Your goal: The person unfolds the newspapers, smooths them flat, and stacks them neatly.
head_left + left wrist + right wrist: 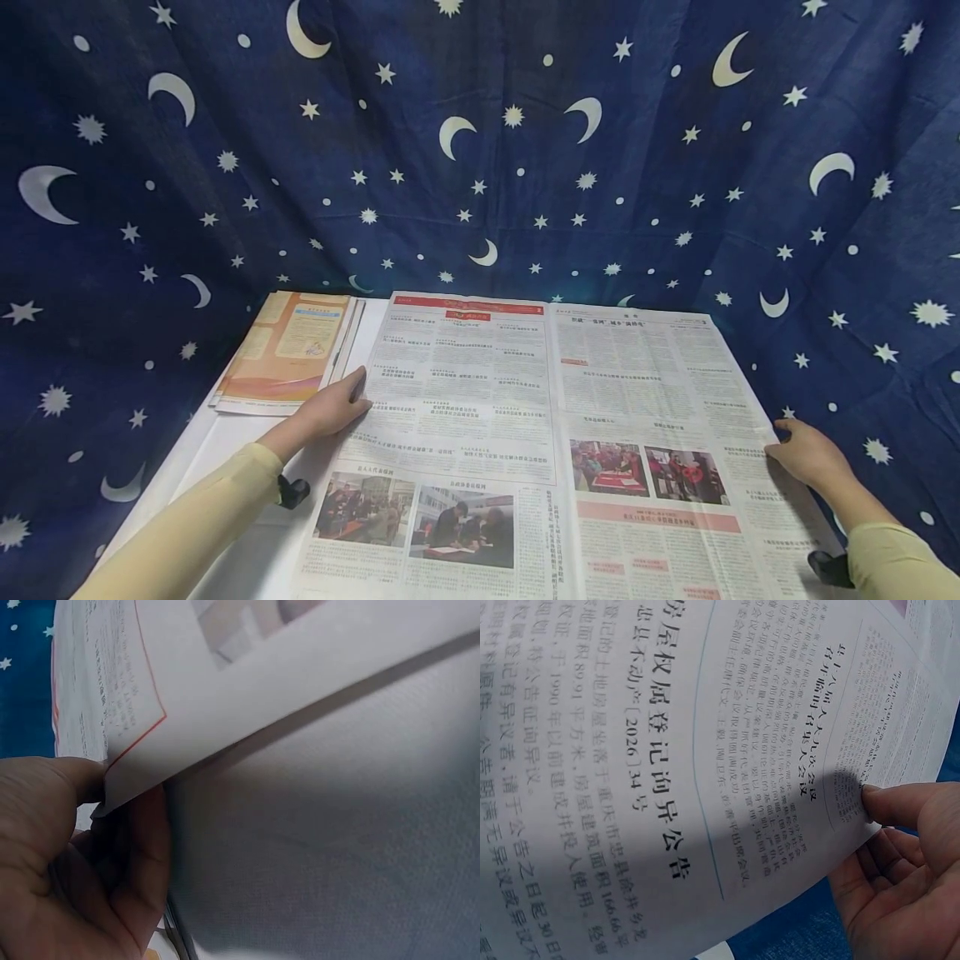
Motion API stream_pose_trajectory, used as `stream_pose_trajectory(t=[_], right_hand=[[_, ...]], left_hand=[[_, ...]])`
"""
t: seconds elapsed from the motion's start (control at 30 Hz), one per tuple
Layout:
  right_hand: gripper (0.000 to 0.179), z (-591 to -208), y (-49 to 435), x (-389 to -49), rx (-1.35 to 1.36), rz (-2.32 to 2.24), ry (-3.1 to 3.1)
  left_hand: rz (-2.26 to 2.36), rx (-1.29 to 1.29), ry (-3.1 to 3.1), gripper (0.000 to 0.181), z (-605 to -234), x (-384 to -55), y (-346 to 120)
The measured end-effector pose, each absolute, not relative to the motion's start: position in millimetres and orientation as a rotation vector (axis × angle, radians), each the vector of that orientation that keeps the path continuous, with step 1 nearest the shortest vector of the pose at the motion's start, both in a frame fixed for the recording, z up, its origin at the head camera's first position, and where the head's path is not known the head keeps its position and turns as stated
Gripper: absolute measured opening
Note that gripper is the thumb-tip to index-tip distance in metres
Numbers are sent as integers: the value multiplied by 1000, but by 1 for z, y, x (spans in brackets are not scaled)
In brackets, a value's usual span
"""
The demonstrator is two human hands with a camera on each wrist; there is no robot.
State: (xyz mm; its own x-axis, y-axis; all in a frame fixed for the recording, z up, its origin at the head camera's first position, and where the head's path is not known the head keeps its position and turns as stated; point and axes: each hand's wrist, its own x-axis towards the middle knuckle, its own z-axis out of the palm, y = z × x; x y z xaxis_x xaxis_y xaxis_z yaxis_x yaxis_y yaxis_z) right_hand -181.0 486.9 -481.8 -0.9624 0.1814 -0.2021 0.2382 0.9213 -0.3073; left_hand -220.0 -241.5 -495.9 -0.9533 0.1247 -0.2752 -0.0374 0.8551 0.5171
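Observation:
A wide newspaper (487, 454) lies spread open in the head view, with a fold down its middle and colour photos on both pages. My left hand (330, 408) pinches its left edge between thumb and fingers. In the left wrist view the left hand (82, 847) has the thumb on top of the newspaper (247, 697) and the fingers curled below, and that edge is raised off the white surface. My right hand (813, 454) pinches the right edge. The right wrist view shows the right hand (900, 855) with its thumb on the printed side and the sheet bowed upward.
A stack of folded newspapers (288, 354) with an orange page on top lies at the back left of the white table (247, 508). Behind and around hangs a dark blue cloth (480, 167) with moons and stars. Black wrist straps (294, 492) sit at both cuffs.

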Motion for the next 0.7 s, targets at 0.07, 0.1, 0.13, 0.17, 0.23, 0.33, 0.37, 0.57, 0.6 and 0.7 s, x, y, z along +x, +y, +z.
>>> stream_pose_trajectory(t=[0.07,0.1,0.13,0.17,0.23,0.33,0.37,0.57,0.6,0.7], right_hand=[[65,-482,486,-180,326,-495,2912],[65,-483,486,-180,330,-494,2911],[66,-483,486,-180,333,-490,2913],[66,-483,485,-180,335,-487,2912],[67,-484,485,-180,342,-483,2905],[68,-484,485,-180,353,-474,2899],[68,-484,485,-180,358,-474,2894],[67,-484,485,-179,346,-462,2880],[67,-484,485,-179,338,-452,2882],[67,-485,485,-179,334,-431,2882]], left_hand=[[748,65,2742,77,-495,-219,-242],[745,64,2744,77,-494,-219,-242],[748,64,2743,77,-493,-218,-242],[758,58,2736,77,-492,-217,-242],[793,57,2716,78,-489,-216,-243],[867,64,2655,81,-486,-214,-246],[877,66,2643,82,-485,-213,-246],[830,118,2661,83,-483,-209,-251],[815,131,2671,82,-483,-209,-252],[764,153,2708,79,-486,-208,-251]])
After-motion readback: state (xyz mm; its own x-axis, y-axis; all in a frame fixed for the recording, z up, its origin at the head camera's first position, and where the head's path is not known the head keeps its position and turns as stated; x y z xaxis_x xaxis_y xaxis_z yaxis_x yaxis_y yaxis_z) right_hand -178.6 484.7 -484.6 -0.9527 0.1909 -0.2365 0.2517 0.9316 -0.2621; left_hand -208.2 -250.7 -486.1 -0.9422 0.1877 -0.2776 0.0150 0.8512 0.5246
